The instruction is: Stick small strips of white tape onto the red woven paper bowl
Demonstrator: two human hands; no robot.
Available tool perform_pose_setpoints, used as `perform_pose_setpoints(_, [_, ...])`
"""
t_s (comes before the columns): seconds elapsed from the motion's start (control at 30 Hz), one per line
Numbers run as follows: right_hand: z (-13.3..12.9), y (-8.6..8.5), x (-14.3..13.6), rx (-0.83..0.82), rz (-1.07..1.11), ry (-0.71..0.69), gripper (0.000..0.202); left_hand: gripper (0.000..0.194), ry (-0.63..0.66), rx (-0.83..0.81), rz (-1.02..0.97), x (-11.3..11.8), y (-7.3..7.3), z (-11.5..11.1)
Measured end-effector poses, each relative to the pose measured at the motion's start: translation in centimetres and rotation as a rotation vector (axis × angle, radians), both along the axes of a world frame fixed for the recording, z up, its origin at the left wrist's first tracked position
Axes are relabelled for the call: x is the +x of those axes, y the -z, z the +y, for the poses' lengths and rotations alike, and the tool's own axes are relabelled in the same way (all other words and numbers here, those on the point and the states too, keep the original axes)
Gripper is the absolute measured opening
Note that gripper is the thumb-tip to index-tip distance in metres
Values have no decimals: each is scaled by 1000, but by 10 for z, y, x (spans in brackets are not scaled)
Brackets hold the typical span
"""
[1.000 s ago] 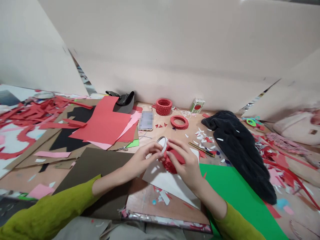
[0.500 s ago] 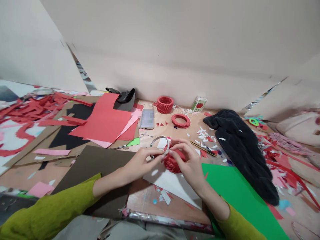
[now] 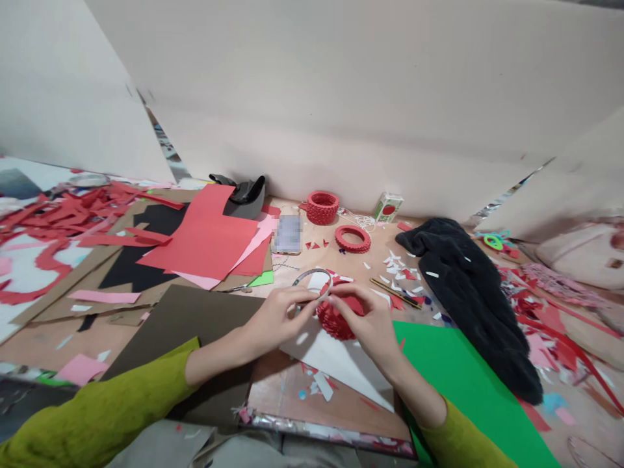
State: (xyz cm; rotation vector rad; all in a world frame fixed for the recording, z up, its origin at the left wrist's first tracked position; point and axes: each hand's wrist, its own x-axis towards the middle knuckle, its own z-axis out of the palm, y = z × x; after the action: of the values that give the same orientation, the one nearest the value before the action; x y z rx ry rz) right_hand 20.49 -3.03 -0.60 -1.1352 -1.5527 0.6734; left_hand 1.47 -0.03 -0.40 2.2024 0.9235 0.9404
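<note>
Between thumb and fingers, my left hand [image 3: 285, 317] pinches a thin, pale ring-shaped band [image 3: 312, 272], perhaps a roll of tape. My right hand [image 3: 373, 318] is closed in a pinch at the right edge of the same band, and the fingertips of both hands nearly meet there. Under and between the hands, a round red ruffled paper piece [image 3: 336, 320] rests over a white sheet [image 3: 348, 367]. Whether my right fingers hold a bit of the band or something small is hidden.
Behind stand a red ruffled ring stack [image 3: 322, 209], a flatter red ring [image 3: 352, 240], a phone [image 3: 288, 235] and a small box [image 3: 389, 207]. Red sheets [image 3: 205, 237] lie left; a green sheet [image 3: 463, 383] and dark cloth [image 3: 468, 292] lie right.
The view has shifted slightly. My right fingers have drawn a little closer together, and the band is tilted slightly differently at my fingertips.
</note>
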Motion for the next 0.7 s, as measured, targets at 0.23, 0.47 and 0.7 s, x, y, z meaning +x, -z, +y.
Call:
perform_pose_setpoints(0.23, [-1, -1, 1, 215, -266, 27, 13, 21, 28, 85, 32, 0, 1, 3])
perform_pose_setpoints(0.47, [0, 4, 1, 283, -200, 86, 14, 21, 60, 45, 60, -6, 0, 3])
perform_pose_setpoints(0.7, [0, 7, 1, 291, -211, 58, 16, 22, 67, 23, 86, -7, -6, 5])
